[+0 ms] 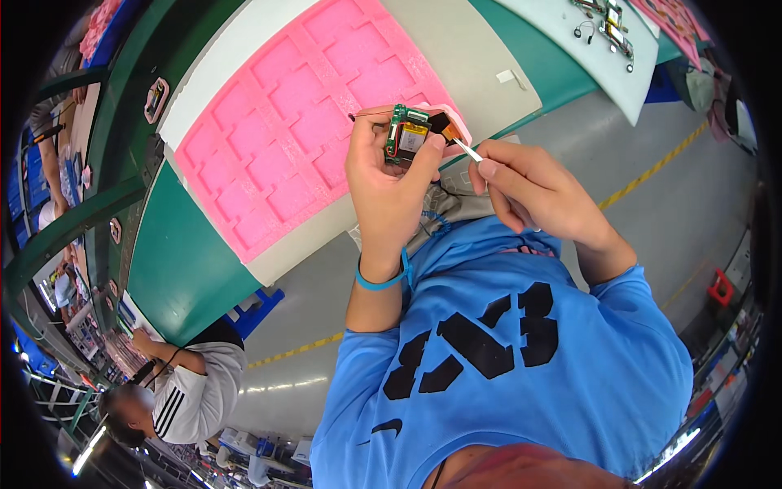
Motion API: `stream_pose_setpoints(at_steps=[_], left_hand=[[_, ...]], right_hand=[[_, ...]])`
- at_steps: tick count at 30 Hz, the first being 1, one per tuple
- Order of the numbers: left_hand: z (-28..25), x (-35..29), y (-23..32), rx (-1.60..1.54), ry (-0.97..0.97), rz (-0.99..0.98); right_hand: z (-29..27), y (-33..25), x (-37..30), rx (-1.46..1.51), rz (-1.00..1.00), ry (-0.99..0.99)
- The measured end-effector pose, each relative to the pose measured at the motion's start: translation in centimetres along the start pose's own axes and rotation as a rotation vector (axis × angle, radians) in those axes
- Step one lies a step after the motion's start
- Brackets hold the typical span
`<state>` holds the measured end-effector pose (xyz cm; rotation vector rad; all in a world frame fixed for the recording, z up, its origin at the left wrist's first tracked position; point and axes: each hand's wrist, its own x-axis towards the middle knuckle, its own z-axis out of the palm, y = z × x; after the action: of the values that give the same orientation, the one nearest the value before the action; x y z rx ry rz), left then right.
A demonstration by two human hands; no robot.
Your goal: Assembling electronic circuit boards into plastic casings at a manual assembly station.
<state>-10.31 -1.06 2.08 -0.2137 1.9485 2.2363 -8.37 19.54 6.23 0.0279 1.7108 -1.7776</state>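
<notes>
My left hand point(384, 186), with a blue wristband point(380, 284), is closed around a small electronic assembly above the near edge of a pink tray. The assembly has a green circuit board point(397, 132), a silver battery point(413, 141) with yellow tape at its top, and a pale pink shell point(461, 124) on its right. My left thumb presses beside the battery. Pinched in my right hand point(542, 186) are slim white tweezers point(467, 151). Their tip meets an orange piece point(451, 133) inside the shell; whether it grips that piece I cannot tell.
The pink tray point(289, 134) with several square recesses lies on the green worktable point(183, 257). Several wired circuit boards point(612, 31) rest on a white sheet point(615, 77) at the far right. Green frame bars point(77, 220) stand left. Another person point(195, 387) works at lower left.
</notes>
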Motion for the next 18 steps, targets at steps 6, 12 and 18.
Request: stream_pose_setpoints(at_steps=[6,12,18], left_hand=[[-0.3,0.0,0.1,-0.011,-0.005,-0.006],[-0.4,0.1,-0.3,0.002,-0.014,-0.004],[-0.3,0.1,-0.2,0.007,-0.008,-0.020]], right_hand=[[0.5,1.0,0.2,-0.009,-0.037,-0.017],[0.6,1.2,0.5,0.005,-0.050,0.009],[0.6,1.8,1.0,-0.003,-0.072,0.000]])
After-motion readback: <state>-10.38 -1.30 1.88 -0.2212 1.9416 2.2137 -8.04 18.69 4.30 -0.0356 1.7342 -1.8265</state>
